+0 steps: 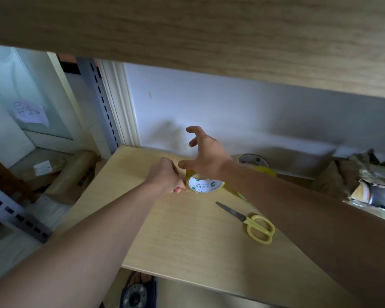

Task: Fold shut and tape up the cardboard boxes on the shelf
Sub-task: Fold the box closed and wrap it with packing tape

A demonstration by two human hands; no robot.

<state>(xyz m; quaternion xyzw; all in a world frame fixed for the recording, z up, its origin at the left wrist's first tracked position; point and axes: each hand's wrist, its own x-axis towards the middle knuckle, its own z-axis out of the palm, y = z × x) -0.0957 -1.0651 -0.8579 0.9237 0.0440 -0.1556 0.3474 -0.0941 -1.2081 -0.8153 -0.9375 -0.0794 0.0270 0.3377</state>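
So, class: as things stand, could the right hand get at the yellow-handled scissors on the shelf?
Probably yes. The scissors lie in the open on the shelf board, just beside the right forearm, nothing covering them; the right hand hovers open above the tape roll.

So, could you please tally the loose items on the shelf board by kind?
Tape rolls: 2, one by the hands, one further back
Scissors: 1
Cardboard boxes: 1, at the right edge
Total: 4

A second tape roll point(257, 166) is half hidden by the right forearm; the torn cardboard box point(365, 181) is cut off at the right edge.
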